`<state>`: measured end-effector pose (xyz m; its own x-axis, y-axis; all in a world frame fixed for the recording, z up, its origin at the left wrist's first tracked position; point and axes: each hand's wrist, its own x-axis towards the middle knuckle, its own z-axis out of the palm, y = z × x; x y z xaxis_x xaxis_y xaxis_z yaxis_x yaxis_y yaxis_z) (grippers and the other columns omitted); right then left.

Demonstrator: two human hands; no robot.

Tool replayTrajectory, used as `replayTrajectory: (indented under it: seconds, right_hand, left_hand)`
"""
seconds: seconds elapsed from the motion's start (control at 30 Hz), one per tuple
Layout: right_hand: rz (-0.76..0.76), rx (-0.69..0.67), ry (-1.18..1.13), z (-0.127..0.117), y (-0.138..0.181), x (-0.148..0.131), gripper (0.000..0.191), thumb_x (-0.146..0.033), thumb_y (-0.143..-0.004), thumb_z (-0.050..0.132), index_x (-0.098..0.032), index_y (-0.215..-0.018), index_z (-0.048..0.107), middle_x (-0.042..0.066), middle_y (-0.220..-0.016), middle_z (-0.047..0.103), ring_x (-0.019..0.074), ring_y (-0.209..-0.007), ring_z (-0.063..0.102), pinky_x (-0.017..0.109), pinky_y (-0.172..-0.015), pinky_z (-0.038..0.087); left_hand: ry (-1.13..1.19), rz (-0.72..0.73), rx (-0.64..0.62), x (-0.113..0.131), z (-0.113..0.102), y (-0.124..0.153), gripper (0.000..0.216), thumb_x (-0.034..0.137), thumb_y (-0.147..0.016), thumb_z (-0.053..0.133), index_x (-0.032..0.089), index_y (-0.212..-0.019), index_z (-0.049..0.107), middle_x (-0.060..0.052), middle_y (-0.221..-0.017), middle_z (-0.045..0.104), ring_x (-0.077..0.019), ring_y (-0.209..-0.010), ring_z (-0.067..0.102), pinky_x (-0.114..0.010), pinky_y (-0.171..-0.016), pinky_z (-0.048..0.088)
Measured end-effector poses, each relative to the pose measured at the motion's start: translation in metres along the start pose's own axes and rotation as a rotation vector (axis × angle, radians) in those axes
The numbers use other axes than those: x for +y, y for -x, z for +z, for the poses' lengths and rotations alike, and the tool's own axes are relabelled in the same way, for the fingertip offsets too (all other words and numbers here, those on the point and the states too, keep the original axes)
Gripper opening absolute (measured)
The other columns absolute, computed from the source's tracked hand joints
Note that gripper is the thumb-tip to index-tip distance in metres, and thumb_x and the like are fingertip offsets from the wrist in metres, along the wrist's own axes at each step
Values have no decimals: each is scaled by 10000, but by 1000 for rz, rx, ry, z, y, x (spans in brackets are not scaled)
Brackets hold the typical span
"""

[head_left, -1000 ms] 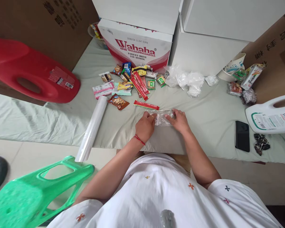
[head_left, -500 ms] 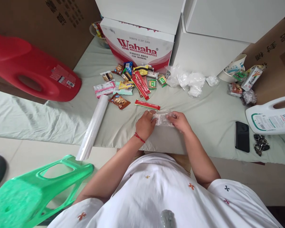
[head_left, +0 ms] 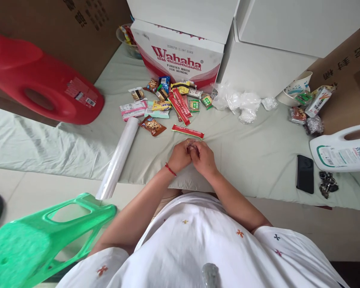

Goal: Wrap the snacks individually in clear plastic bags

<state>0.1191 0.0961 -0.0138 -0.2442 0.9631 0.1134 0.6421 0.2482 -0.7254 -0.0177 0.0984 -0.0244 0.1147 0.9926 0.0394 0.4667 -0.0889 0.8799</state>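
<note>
My left hand (head_left: pixel 179 157) and my right hand (head_left: pixel 203 158) are pressed together over the pale green cloth (head_left: pixel 252 148), fingers curled. Between them they pinch a small item wrapped in clear plastic film (head_left: pixel 192 147), of which only a sliver shows. A red snack stick (head_left: pixel 187 131) lies just beyond my fingers. Farther back sits a pile of snack packets (head_left: pixel 165 102). A roll of clear film (head_left: pixel 117 159) lies to the left, overhanging the cloth's edge.
A Wahaha carton (head_left: pixel 180 60) and white boxes (head_left: pixel 267 60) stand at the back. Crumpled plastic (head_left: pixel 238 102) lies mid-right. A red jug (head_left: pixel 39 88) is left, a white jug (head_left: pixel 342 148), phone (head_left: pixel 305 173) and keys (head_left: pixel 327 185) right, a green stool (head_left: pixel 45 236) at lower left.
My hands have come together from either end of the film-wrapped item, bunching it small between the fingers. The view has shifted slightly.
</note>
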Motion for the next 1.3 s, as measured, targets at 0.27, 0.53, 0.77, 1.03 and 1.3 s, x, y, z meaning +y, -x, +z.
replayTrajectory:
  seconds: [0.27,0.53,0.77,1.03,1.3]
  right_hand:
    - [-145,-45,262,17,26,-4,412,-293,-1037,468,-240,-1437,549,162,-1211,603,323,-1086,571,469,-892,530]
    - [-155,-84,366,31,41,11,541,-150,-1036,350,-223,-1559,468,199,-1462,550,349,-1137,545,569,-953,476]
    - [-369,-211,330,4,64,31,570,-236,-1027,475,-159,-1590,433,163,-1664,361,354,-1429,406,563,-1171,391]
    - [-434,-165,357,-37,27,37,622,-167,-983,537,-254,-1591,444,99,-1650,413,319,-1468,403,567,-1220,351]
    - [-508,-258,145,-28,-8,36,487,-384,-1064,485,-221,-1520,544,115,-1534,572,271,-1433,495,483,-1222,394]
  left_hand:
    - [606,-211,199,-25,-13,16,341,341,-786,622,239,-1103,553,16,-784,585,-130,-655,551,-276,-624,486]
    - [-258,-70,303,-18,2,2,342,439,-994,500,178,-1130,674,-112,-1116,650,-248,-1074,613,-400,-959,502]
    - [-601,-140,89,-8,5,1,469,409,-1083,294,181,-1035,701,-120,-1001,725,-258,-1004,647,-354,-845,437]
    - [-582,-234,51,-2,5,0,453,430,-1078,294,186,-1022,672,-138,-971,735,-272,-933,666,-345,-761,390]
    - [-212,-306,82,0,-13,-10,471,440,-1064,307,193,-891,670,-88,-883,721,-231,-867,657,-341,-799,461]
